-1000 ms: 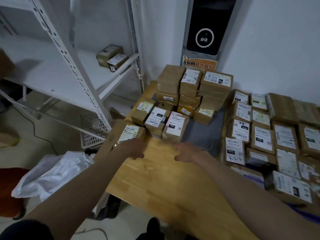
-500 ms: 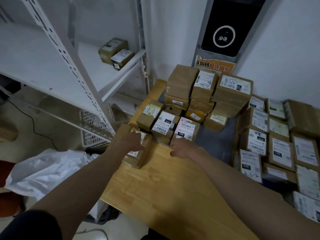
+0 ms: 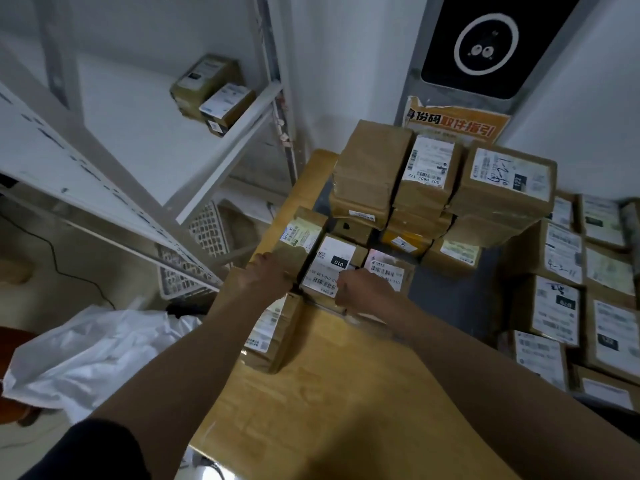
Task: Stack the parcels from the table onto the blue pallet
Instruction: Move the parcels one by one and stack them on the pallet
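Brown cardboard parcels with white labels fill the far end of the wooden table (image 3: 346,393). In the front row, my left hand (image 3: 268,275) grips the near end of the parcel with the yellowish label (image 3: 302,233). My right hand (image 3: 362,289) curls over the near edge of the pink-labelled parcel (image 3: 386,270), its thumb on the "010" parcel (image 3: 329,263) between the two. Another parcel (image 3: 273,329) lies under my left forearm at the table's left edge. Many parcels (image 3: 557,306) are packed in rows at the right; the pallet beneath them is hidden.
A taller stack of parcels (image 3: 433,174) stands behind the front row against the wall. A white metal shelf rack (image 3: 221,157) with two boxes rises at the left, a white crate (image 3: 194,268) below it. A white plastic bag (image 3: 90,355) lies on the floor.
Both hands have reached farther forward: the left from the parcel at the table's edge onto the yellow-labelled one, the right onto the pink-labelled one. The view has moved closer.
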`<state>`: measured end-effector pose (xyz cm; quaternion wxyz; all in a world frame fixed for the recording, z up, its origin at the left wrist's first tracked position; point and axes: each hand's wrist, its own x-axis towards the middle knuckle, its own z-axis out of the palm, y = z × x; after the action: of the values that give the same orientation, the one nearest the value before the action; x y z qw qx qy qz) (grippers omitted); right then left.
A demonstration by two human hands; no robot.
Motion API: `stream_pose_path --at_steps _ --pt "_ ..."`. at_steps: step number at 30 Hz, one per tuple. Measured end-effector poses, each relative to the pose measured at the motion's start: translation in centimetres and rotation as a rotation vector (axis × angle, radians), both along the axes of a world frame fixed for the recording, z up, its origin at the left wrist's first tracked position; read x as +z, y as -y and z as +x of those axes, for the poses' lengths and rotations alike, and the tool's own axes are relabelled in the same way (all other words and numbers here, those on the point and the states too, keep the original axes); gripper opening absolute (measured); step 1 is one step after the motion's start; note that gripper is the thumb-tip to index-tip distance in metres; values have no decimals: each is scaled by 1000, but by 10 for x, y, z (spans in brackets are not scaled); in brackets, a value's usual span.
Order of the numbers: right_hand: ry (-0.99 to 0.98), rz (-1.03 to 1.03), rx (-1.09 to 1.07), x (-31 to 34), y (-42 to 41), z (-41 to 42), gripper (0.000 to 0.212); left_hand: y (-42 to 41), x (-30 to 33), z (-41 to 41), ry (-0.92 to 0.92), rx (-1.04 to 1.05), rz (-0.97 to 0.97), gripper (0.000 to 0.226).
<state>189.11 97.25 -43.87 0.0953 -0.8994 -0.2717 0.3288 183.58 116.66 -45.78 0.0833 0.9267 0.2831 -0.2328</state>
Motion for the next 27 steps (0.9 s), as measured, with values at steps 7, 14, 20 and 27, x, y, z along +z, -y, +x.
stream_pose_path --at_steps 7,14,20,27 --pt "-16 85 -68 -21 5 10 18 12 -26 25 48 159 -46 104" --pt "-14 117 -68 -27 3 18 23 3 -18 26 146 213 -102 97" --pt "-44 253 -196 -9 -16 21 35 -20 21 8 252 187 -100 98" --pt "-12 525 -369 24 -37 2 88 -37 64 -49 392 63 -151 96"
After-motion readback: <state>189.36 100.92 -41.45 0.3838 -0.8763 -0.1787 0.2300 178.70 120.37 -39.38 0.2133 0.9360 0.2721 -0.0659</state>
